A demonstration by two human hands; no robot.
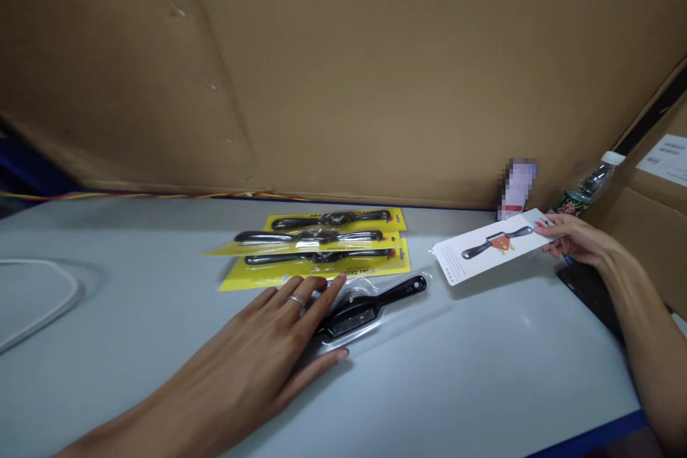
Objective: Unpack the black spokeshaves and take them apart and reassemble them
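A black spokeshave sits in a clear plastic blister shell, tilted with its right end farther back on the table. My left hand grips the left part of that shell, fingers on the far side and thumb on the near side; its palm hides the tool's left end. Off to the right, my right hand pinches one end of a white printed card, held just above the table and showing a picture of the tool. Behind my left hand lie several spokeshaves on yellow cards, partly overlapping under clear plastic.
A tall cardboard wall closes off the table's back. At the right stand a plastic bottle, a blurred-out pale item and a cardboard box. A dark flat object lies beneath my right forearm. A white cable curves at left.
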